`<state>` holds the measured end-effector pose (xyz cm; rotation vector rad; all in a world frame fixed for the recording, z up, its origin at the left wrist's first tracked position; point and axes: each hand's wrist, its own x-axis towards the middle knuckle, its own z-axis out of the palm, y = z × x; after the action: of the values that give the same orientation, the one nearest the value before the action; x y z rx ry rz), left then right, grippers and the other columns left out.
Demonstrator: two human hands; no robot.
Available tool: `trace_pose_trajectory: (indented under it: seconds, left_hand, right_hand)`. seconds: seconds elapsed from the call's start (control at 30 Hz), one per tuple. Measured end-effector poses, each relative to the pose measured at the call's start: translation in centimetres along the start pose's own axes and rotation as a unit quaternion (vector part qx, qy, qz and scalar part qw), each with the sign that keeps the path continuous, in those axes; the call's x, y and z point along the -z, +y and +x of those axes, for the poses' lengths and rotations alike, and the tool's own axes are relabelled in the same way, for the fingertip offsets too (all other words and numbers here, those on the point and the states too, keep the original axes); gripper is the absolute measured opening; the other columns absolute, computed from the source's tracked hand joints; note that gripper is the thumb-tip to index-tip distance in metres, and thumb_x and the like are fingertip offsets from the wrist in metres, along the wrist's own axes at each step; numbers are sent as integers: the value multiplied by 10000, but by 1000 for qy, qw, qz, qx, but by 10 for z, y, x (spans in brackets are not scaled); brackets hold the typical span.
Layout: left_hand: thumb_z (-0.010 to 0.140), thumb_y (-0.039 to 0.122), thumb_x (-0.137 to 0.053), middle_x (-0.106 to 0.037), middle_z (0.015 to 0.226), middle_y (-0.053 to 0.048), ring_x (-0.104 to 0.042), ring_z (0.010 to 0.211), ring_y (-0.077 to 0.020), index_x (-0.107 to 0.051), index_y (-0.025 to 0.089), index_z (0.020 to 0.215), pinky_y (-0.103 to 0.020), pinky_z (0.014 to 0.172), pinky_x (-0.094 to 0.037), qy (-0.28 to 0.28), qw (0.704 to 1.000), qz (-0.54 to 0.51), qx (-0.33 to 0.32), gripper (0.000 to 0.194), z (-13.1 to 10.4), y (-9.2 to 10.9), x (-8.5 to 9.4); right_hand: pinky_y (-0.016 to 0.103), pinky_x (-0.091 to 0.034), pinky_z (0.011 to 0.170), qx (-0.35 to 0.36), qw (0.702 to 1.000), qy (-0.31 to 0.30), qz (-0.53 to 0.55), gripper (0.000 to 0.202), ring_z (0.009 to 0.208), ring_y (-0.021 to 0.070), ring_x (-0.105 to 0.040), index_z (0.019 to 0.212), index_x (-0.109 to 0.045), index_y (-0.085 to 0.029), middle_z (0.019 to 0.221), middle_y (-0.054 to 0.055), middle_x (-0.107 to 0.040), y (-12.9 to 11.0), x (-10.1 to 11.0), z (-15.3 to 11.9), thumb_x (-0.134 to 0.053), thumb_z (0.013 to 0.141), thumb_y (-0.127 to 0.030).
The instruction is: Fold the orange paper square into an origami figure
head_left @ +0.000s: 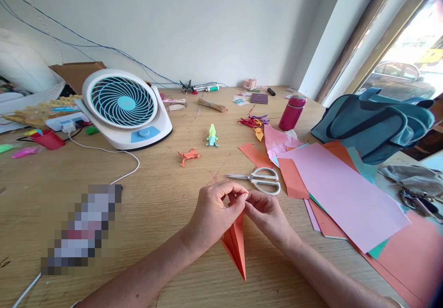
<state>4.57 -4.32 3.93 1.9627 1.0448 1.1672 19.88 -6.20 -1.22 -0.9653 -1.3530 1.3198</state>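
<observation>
An orange folded paper (236, 243) hangs point down from both hands, its long pleated end toward me. My left hand (219, 206) pinches its top end between thumb and fingers. Against it, my right hand (265, 211) pinches the same tip, the fingertips of both hands meeting there. Just beyond the hands lie white-handled scissors (265, 180), their blades pointing left. Farther off on the wooden table (166, 216) are a small orange paper figure (188, 156) and a green and blue one (212, 136). The upper folds are hidden by the fingers.
Pink and orange sheets (349, 192) spread at the right, near a teal bag (372, 123) and a dark pink bottle (292, 113). A white fan (126, 107) stands at the back left. Its neighbour, a white cable (129, 153), leads to a blurred object (85, 227).
</observation>
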Motion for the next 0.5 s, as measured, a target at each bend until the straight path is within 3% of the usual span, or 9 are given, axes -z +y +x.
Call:
trace_pose_trajectory:
  seconds: [0.2,0.5]
  left_hand:
    - [876,179,-608,-726,739,7,-630,659,-109,-734,174,800,-188,619,-473,-39,997,-43,56,147,2,-2,3]
    - [861,256,-632,-694,735,-8,-604,681,-136,-723,169,797,-226,634,-477,-47,989,-77,114,142,9,-8,7]
  right_hand:
    - [275,-404,686,1,1000,4,1,233,731,150,-536,886,-715,-199,793,11,-647,3,0,1,-658,907,-424]
    - [297,-458,755,9,1000,11,2,176,803,165,-582,935,-686,-196,897,36,-672,5,1,3,-671,899,-367]
